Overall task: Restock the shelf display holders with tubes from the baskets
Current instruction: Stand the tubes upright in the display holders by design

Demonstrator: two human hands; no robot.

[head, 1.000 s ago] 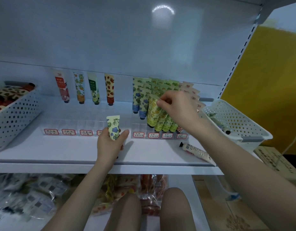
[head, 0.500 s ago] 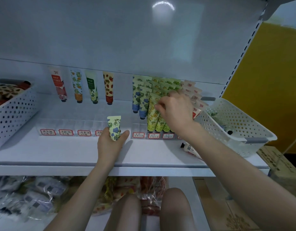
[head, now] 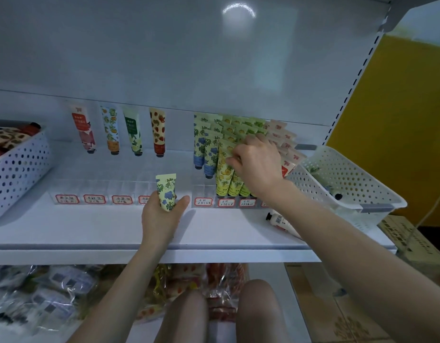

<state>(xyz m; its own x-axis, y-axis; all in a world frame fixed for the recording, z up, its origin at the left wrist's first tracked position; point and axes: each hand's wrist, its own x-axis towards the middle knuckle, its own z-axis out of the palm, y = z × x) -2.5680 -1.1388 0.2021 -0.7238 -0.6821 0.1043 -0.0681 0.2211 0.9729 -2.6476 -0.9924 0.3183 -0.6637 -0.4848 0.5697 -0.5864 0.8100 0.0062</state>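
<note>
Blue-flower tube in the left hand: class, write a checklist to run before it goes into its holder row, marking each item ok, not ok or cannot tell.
1. The left hand grips the blue-flower tube: ok.
2. Crimped end up, like the blue-flower row: ok.
3. The front slot of that row is free: ok.
4. The right hand is free to help: not ok, it touches the yellow tubes.
5. Cap tight: cannot tell, hidden in the hand.
6. The loose tube lying on the shelf is put away: not ok.

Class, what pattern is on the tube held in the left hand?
The tube shows blue flowers and green leaves on pale yellow; head view.
</note>
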